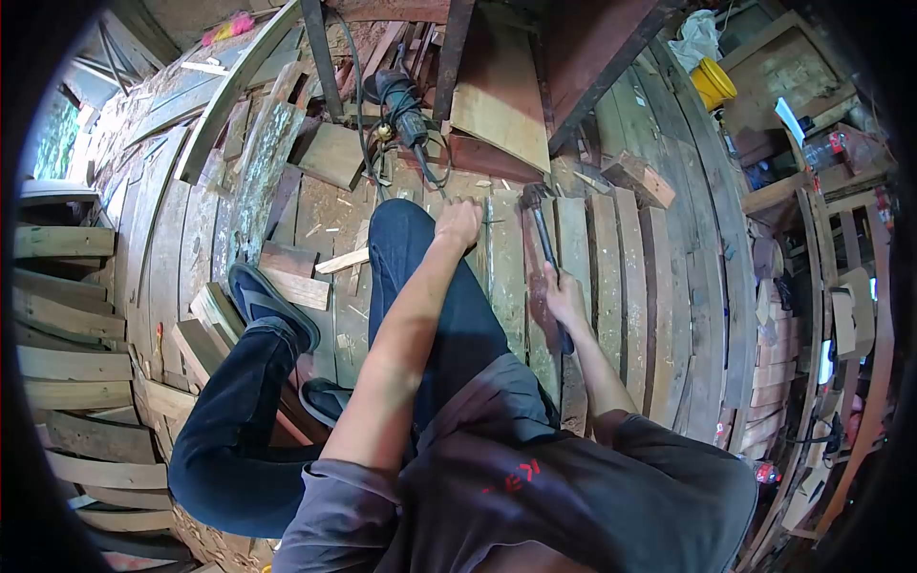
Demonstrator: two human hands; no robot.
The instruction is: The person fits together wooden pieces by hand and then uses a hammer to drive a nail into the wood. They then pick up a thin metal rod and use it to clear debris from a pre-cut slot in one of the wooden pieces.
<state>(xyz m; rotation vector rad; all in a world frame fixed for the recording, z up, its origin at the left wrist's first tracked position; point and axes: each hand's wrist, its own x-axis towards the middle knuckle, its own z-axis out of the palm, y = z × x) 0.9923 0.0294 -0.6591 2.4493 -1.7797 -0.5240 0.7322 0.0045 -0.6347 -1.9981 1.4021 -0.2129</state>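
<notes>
My right hand point(565, 294) is wrapped round the handle of a hammer point(544, 229), whose dark head lies over the upper ends of the wooden slats point(604, 258). Beside my raised knee, my left hand point(459, 223) has its fingers bent together near the slat ends. A thin nail point(493, 222) seems to stick out just right of it; whether the fingers touch it is unclear. The slats run side by side in front of me and to the right.
Ahead lies a corded power tool point(409, 122) near a plywood sheet point(497, 95). A wood block point(638, 180) sits right of the hammer. Curved wood pieces point(81, 363) are stacked at left. A yellow container point(713, 84) stands at upper right.
</notes>
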